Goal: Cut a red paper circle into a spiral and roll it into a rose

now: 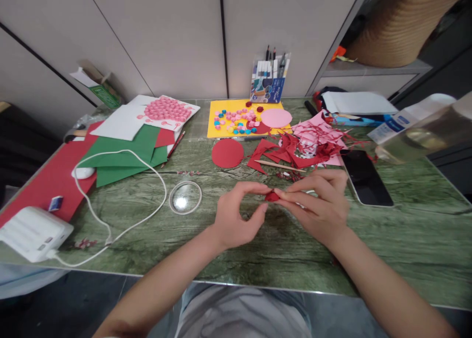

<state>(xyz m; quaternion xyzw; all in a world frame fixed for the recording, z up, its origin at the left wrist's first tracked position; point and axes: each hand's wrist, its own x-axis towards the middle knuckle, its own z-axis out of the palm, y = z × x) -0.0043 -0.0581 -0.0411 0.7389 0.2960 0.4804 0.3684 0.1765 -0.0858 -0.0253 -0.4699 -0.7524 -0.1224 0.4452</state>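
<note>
A small dark red piece of paper (272, 196) sits between my two hands, above the table's front half. My left hand (238, 212) curves round its left side, thumb and index fingertips at its edge. Pinching it from the right is my right hand (319, 203), with fingers pressed together. Just beyond lie a pale wooden stick (280, 166), red paper scraps (271, 151) and a red paper circle (227, 153). Pink paper scraps (313, 131) are heaped behind my right hand. The exact shape of the held piece is partly covered by fingertips.
Yellow sheet (214, 113) bears small coloured balls and a pink circle (276, 118). A tape roll (185, 198), white cable (162, 200), charger (35, 234) and green paper (121, 144) lie left. A phone (367, 178) and clear bottle (416, 136) are right; a marker pack (269, 85) stands behind.
</note>
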